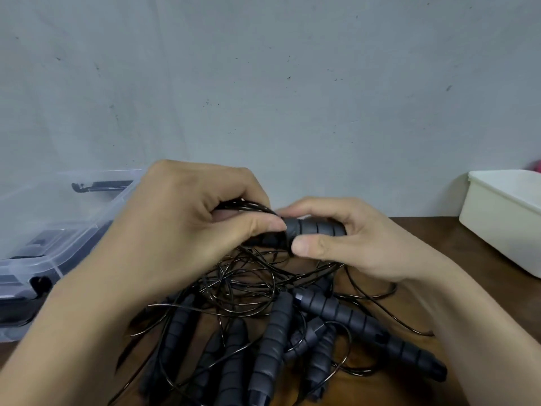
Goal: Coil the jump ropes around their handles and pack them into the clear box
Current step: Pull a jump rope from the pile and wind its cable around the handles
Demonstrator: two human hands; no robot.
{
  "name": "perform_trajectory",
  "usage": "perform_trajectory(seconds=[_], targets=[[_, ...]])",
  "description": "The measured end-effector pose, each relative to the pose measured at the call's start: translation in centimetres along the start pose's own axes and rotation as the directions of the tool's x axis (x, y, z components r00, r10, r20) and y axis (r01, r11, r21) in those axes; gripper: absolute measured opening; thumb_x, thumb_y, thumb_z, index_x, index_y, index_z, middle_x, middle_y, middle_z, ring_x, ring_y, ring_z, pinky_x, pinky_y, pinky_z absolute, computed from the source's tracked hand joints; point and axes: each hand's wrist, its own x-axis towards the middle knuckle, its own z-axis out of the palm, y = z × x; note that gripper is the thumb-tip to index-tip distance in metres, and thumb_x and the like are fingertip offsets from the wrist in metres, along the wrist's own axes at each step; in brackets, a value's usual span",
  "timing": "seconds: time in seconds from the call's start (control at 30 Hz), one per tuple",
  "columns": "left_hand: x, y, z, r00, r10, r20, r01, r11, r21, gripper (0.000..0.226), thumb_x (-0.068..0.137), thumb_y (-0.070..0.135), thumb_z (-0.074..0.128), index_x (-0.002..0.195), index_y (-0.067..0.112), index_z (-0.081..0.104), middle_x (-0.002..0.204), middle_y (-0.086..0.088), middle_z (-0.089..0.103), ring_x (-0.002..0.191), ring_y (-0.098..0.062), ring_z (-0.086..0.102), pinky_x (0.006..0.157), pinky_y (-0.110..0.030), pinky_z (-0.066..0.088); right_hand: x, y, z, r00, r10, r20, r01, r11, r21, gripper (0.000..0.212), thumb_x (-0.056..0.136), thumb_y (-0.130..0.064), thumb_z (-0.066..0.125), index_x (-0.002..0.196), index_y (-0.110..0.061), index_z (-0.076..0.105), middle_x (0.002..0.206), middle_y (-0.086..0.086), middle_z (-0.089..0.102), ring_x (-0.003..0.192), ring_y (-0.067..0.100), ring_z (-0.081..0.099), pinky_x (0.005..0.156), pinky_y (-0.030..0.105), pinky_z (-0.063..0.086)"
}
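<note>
A ribbed dark grey jump rope handle (317, 227) is held above the table between both hands. My right hand (351, 244) grips it with thumb and fingers curled round it. My left hand (187, 227) pinches loops of thin black cord (248, 207) at the handle's left end. Below the hands lies a tangled pile of several more grey handles (272, 338) and loose black cord (248, 285) on the brown table. The clear box (44, 230) stands at the left, with dark items visible inside it.
A white plastic tub (503, 218) stands at the right on the wooden table (468, 259). A grey wall rises directly behind the table. A small red object (537, 167) peeks out behind the tub.
</note>
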Motion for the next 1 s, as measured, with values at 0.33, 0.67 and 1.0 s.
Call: perform_trajectory(seconds=[0.33,0.67,1.0], targets=[[0.3,-0.6,-0.7,0.991,-0.126,0.036,0.129,0.9,-0.416,0.031,0.06,0.028,0.098,0.067,0.014,0.072,0.05,0.012,0.051,0.046,-0.002,0.04,0.047,-0.014,0.032,-1.8,-4.0,0.3,0.97,0.041,0.239,-0.035,0.999,-0.03,0.032,0.095,-0.021,0.08,0.127,-0.022,0.077,0.116,-0.006,0.076,0.113,0.016,0.074,0.098,0.032,0.056],[1.1,-3.1,3.6,0.966,-0.253,-0.059,0.213,0.9,-0.381,0.042,0.097,0.001,0.063,0.065,0.028,0.064,0.065,0.017,0.063,0.058,0.004,0.055,0.057,-0.013,0.045,-2.0,-4.2,-1.0,0.994,-0.074,-0.085,0.092,0.969,0.23,0.021,0.087,-0.028,0.084,0.104,-0.019,0.077,0.091,0.016,0.074,0.076,0.023,0.068,0.066,0.032,0.055],[1.5,-0.6,5.7,0.964,-0.231,-0.129,0.22,0.971,-0.094,0.034,0.11,0.048,0.037,0.09,0.032,0.06,0.054,-0.002,0.054,0.053,-0.019,0.056,0.051,-0.024,0.04,-0.7,-2.8,0.1,0.893,-0.048,-0.448,0.16,0.964,0.214,0.026,0.083,-0.036,0.09,0.099,-0.022,0.075,0.092,0.005,0.077,0.075,0.024,0.073,0.069,0.049,0.059]])
